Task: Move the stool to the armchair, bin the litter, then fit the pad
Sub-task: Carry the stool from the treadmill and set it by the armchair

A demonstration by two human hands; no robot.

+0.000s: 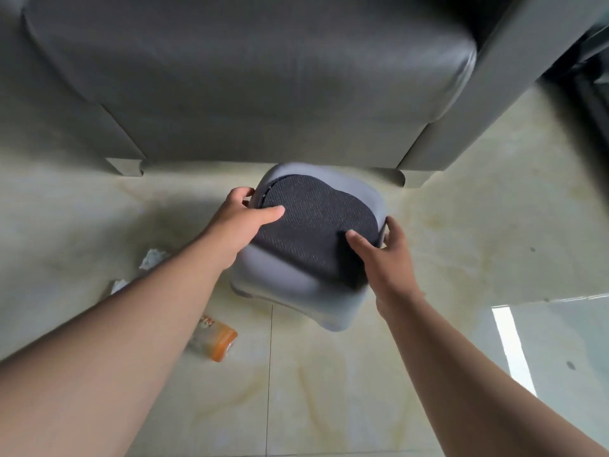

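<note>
Both hands, left (242, 214) & right (384, 250), gripping stool (290, 285) edges w/ pad (316, 222), armchair (250, 77) front near, bare floor (461, 209) right.

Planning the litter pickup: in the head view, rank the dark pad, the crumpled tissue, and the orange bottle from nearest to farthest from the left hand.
1. Dark pad: under the left hand's thumb, on the stool.
2. Crumpled tissue: on the floor, left of the forearm.
3. Orange bottle: on the floor, nearer the camera.
</note>
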